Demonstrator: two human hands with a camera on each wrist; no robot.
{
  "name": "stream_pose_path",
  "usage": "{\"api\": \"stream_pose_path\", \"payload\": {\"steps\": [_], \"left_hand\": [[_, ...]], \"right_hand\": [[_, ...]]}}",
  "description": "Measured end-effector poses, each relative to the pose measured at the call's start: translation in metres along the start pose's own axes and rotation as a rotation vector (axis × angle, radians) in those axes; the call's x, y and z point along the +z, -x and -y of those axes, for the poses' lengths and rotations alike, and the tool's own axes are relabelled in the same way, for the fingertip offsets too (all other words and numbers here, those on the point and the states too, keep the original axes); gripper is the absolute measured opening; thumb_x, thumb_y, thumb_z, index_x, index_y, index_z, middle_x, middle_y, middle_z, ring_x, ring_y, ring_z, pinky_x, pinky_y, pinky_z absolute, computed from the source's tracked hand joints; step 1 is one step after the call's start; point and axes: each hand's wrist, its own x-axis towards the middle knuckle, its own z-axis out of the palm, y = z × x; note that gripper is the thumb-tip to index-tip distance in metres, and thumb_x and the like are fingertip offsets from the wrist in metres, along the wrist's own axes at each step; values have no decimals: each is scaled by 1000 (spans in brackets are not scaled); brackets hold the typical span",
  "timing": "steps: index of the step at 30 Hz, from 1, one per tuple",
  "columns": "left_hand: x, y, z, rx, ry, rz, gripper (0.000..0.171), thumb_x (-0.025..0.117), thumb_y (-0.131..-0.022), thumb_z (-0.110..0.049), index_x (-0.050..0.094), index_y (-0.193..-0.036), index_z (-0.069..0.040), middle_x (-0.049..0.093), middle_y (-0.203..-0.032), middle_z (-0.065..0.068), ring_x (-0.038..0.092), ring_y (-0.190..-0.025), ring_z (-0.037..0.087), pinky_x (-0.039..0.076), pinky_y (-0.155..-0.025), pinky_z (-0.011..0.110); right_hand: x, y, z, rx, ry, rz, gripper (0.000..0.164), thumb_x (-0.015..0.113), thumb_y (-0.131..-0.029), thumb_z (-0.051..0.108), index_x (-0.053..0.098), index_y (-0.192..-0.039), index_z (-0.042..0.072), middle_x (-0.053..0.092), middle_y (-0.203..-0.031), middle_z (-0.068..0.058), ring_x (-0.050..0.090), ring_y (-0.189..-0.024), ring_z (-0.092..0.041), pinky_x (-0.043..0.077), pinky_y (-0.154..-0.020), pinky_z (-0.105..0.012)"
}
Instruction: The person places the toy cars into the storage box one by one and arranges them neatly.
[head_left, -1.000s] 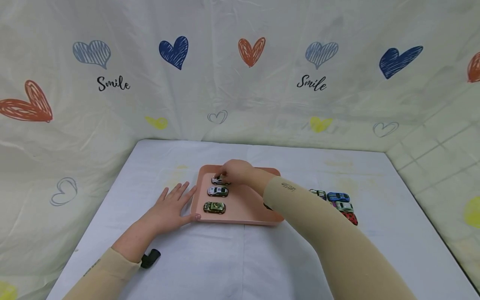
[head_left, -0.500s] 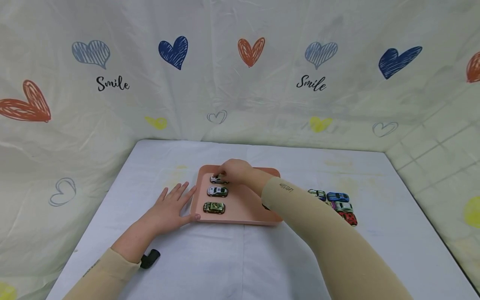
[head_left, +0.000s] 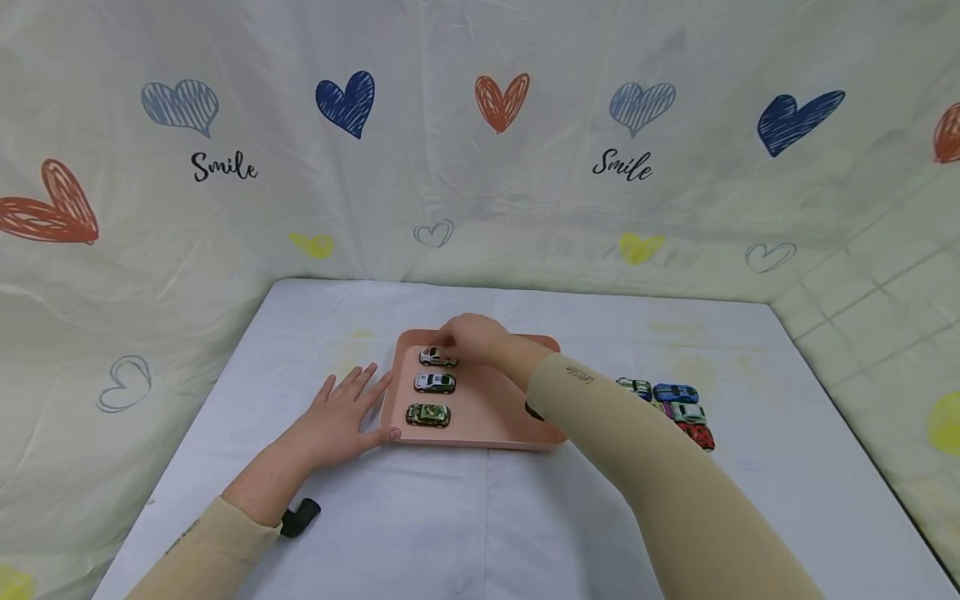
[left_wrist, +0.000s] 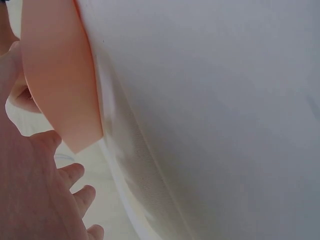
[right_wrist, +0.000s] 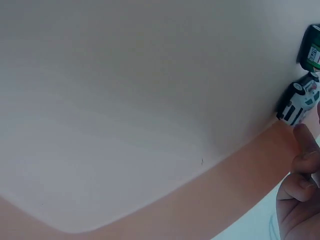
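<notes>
My left hand (head_left: 337, 421) lies with spread fingers at the left edge of the pink tray (head_left: 495, 429), its thumb touching the near-left corner. In the tray, my right hand (head_left: 474, 340) is at the far-left toy car (head_left: 437, 357), a white one. The right wrist view shows a fingertip close against one end of that white car (right_wrist: 298, 104), other fingers bent; whether they touch is unclear. Below it in the head view are a silver-white toy car (head_left: 435, 383) and a green camouflage toy car (head_left: 428, 415). The right forearm hides part of the tray.
Several more toy cars stand grouped right of the tray, including a blue car (head_left: 676, 393), a pale green car (head_left: 686, 413) and a red car (head_left: 697, 436). A black object (head_left: 302, 517) lies by the left wrist. White cloth (head_left: 420, 517) covers the table.
The white car has shifted slightly left and toward the far edge. My right hand has risen a little off it, so more of the car shows. The left hand stays put.
</notes>
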Motion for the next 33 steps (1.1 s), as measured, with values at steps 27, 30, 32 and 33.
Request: {"api": "stream_pose_path", "payload": {"steps": [27,30,32,33], "left_hand": [[-10,5,-9,1,-10,-15,95,54,-87,-73,25,-159,-18,20,-163,16,15,-149,39,7,-117,64],[-8,4,-8,1,3,-17,97,55,-86,-73,26,-159,-17,20,-163,16,15,-149,39,7,-117,64],[-6,3,-8,-5,-2,-10,97,54,-86,-74,24,-159,-18,19,-163,15,14,-150,38,6,-118,63],[-5,3,-7,-6,-1,-9,97,54,-86,-74,24,-159,-18,19,-164,15,14,-150,38,6,-118,63]], "right_hand": [[-25,47,-31,-17,-187,-134,35,69,-94,36,70,-127,27,68,-119,5,59,-115,-18,48,-97,-34],[-26,59,-42,-18,-188,-151,36,70,-94,35,69,-128,25,69,-118,5,60,-112,-18,50,-94,-35],[-27,68,-49,-13,-194,-166,36,70,-94,34,70,-128,25,69,-117,6,61,-108,-16,51,-90,-34],[-27,73,-53,-10,-194,-174,35,71,-93,33,70,-128,26,69,-117,7,61,-104,-14,51,-87,-33]]}}
